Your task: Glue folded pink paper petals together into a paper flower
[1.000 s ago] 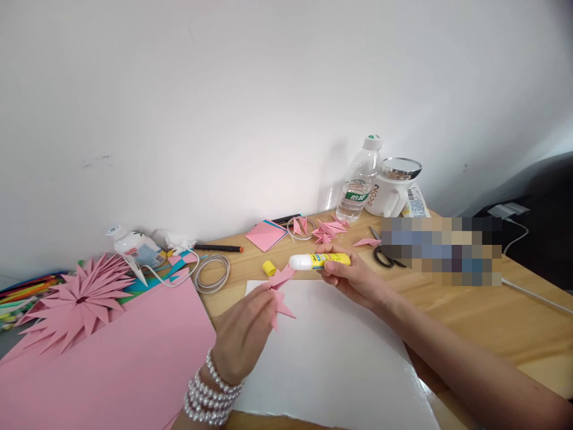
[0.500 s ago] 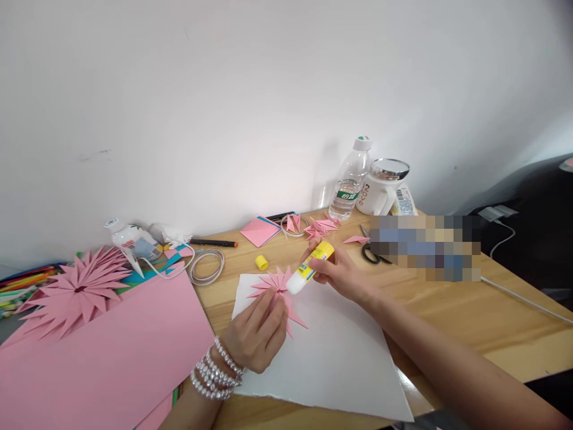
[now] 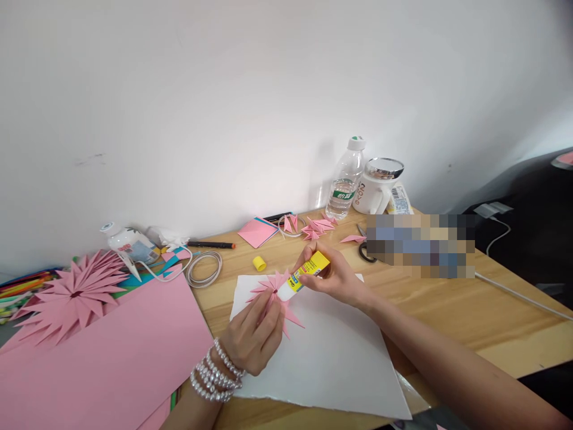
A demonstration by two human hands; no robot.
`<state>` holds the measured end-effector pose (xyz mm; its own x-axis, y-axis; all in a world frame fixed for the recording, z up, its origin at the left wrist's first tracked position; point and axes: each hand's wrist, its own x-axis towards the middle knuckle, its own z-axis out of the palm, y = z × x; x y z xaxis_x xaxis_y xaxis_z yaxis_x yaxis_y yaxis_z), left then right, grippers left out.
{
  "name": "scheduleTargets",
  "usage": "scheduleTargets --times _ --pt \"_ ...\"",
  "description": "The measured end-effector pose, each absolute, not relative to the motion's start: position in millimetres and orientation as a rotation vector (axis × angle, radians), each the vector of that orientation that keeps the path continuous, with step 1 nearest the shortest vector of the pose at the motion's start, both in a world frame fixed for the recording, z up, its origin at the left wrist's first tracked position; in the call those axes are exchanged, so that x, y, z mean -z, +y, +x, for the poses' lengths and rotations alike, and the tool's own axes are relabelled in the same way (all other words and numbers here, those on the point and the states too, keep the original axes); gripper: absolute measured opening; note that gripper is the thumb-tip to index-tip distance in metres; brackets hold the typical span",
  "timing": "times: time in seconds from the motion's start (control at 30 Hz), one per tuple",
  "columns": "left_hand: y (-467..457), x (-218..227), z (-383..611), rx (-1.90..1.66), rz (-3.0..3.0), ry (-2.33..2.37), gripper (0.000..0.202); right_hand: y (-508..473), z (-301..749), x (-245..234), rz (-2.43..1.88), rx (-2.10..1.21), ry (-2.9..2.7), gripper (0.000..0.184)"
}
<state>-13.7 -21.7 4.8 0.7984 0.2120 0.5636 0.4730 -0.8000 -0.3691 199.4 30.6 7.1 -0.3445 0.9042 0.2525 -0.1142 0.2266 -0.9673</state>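
Observation:
My left hand (image 3: 257, 328), with beaded bracelets at the wrist, pinches a pink folded-paper star (image 3: 292, 318) near its centre. The star lies over a white sheet (image 3: 331, 364), and my fingers hide part of it. In my right hand (image 3: 333, 278) is a yellow glue stick (image 3: 308, 272), tilted so its white end meets the star just beside my left fingertips. Its yellow cap (image 3: 259, 263) lies on the table behind the sheet.
A larger pink paper star (image 3: 74, 292) and pink sheets (image 3: 116, 358) lie at left. Along the wall are a coiled cable (image 3: 205, 269), folded paper pieces (image 3: 319, 227), a water bottle (image 3: 345, 182) and a mug (image 3: 378, 188). Scissors (image 3: 367, 253) lie at right beside a blurred patch.
My right hand has brought the glue stick down and left, laying it flatter, so its tip now touches the star. My left hand keeps its pinch; the view has shifted slightly.

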Motion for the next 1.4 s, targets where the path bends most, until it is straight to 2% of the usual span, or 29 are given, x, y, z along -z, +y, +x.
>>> scheduleTargets --times 0.83,1.03,1.17,1.3,1.4 --pt "-22.7 -8.0 -12.4 0.700 -2.490 -0.507 0.021 30.3 204.7 -15.7 -0.732 -1.276 -1.494 0.034" --pt "-22.4 -7.8 -12.2 0.708 -2.473 -0.508 0.022 29.2 204.9 -13.5 -0.725 -1.329 -1.586 0.029" --pt "-21.3 -7.1 -12.3 0.721 -2.480 -0.499 0.021 31.3 205.4 -12.0 -0.702 -1.332 -1.415 0.029" --pt "-18.1 -0.4 -15.8 0.864 -2.487 -0.613 0.021 43.9 207.7 -3.2 -0.739 -1.195 -1.135 0.026" --pt "-13.8 2.2 -17.4 1.188 -2.326 -0.917 0.021 56.9 210.2 10.7 -0.867 -1.025 -1.253 0.023"
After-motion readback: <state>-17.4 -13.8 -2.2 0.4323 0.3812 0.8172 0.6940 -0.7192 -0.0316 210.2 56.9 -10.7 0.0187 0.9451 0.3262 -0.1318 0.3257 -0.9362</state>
